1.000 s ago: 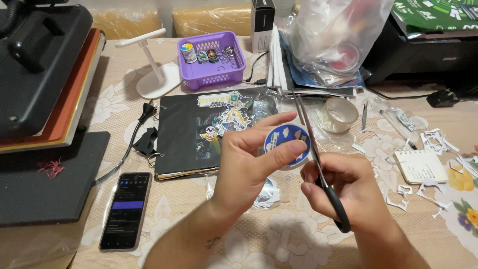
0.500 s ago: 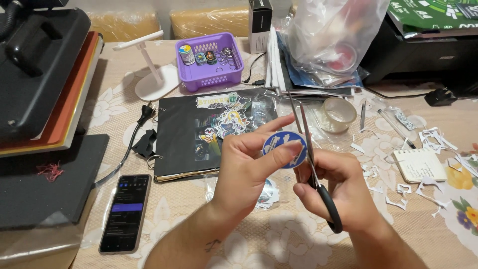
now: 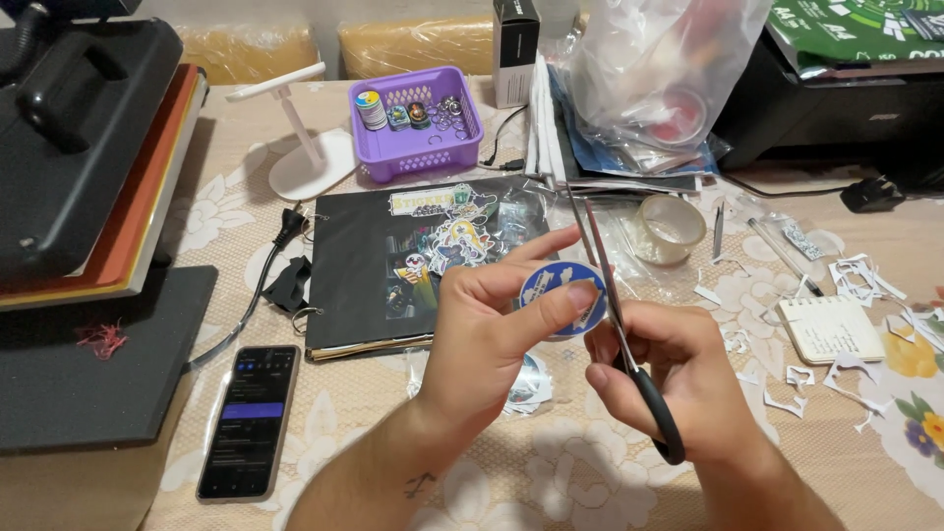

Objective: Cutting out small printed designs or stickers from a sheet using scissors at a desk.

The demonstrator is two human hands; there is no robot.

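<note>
- Gripping a pair of black-handled scissors (image 3: pixel 629 334), the right hand (image 3: pixel 678 383) has its fingers closed through the handle; the blades point up and away, just right of the sticker.
- Pinched between thumb and fingers of the left hand (image 3: pixel 492 324) is a round blue-and-white sticker (image 3: pixel 562 295), held above the table at centre.
- Left of the forearm, a dark phone (image 3: pixel 249 418) lies flat.
- Behind the hands sits a black sticker album (image 3: pixel 393 265), with a clear tape roll (image 3: pixel 671 228) to its right.
- Farther back stands a purple basket (image 3: pixel 415 123).

Purple basket (image 3: pixel 418 138), black phone (image 3: pixel 248 421), tape roll (image 3: pixel 670 228), small notepad (image 3: pixel 831 328)
</note>
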